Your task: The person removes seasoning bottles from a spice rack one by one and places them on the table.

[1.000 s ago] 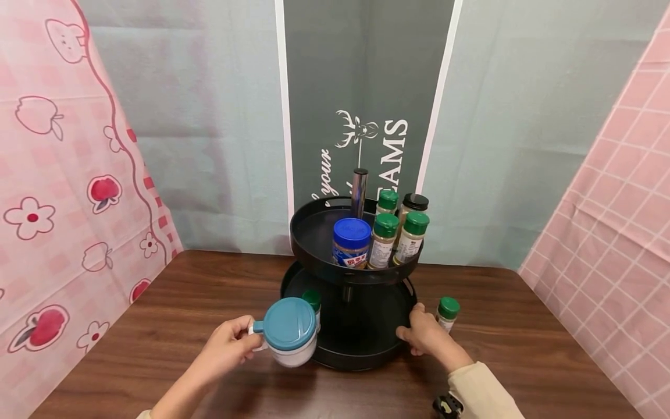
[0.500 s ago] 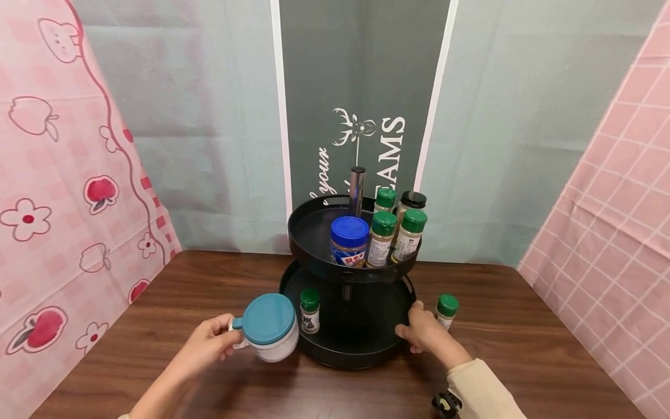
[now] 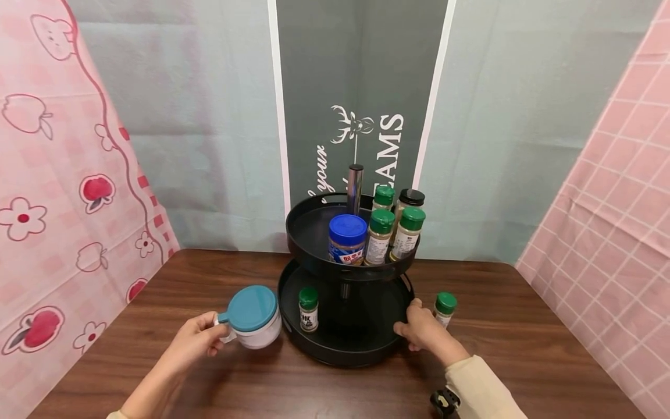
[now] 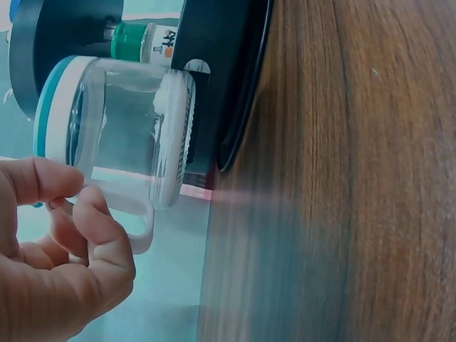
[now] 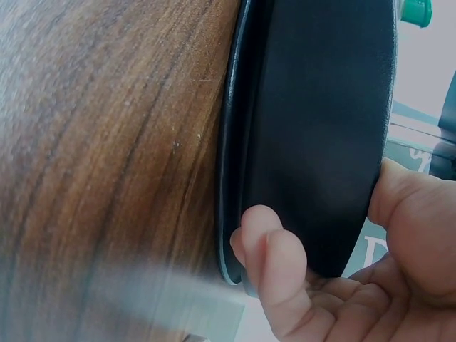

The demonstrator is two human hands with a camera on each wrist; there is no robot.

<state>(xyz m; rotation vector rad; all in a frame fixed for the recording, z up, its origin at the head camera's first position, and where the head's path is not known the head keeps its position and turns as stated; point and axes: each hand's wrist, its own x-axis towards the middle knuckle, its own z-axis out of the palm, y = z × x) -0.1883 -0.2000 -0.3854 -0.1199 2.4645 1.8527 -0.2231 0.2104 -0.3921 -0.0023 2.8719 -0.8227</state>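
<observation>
My left hand (image 3: pixel 196 340) pinches the handle of a clear seasoning jar (image 4: pixel 121 121) with a teal lid (image 3: pixel 252 308). White contents show at the bottom of the jar, which is held off the table just left of a black two-tier rack (image 3: pixel 348 349). My right hand (image 3: pixel 425 330) grips the right side of the rack's lower tray (image 5: pixel 320 107), thumb at the rim and fingers curled below on the outer wall. A green-capped spice bottle (image 3: pixel 309 311) stands on the left of that tray, and also shows behind the jar in the left wrist view.
On the upper tray (image 3: pixel 300 247) stand a blue-lidded jar (image 3: pixel 348 238), several green-capped bottles (image 3: pixel 379 238) and a black-capped one (image 3: pixel 411 199). Another green-capped bottle (image 3: pixel 445 305) is on the wooden table (image 3: pixel 324 398), partly behind my right hand. Hanging cloths enclose the back and sides.
My left hand has carried the jar leftward, away from the front of the lower tray, uncovering the spice bottle there. My right hand keeps its grip on the rack.
</observation>
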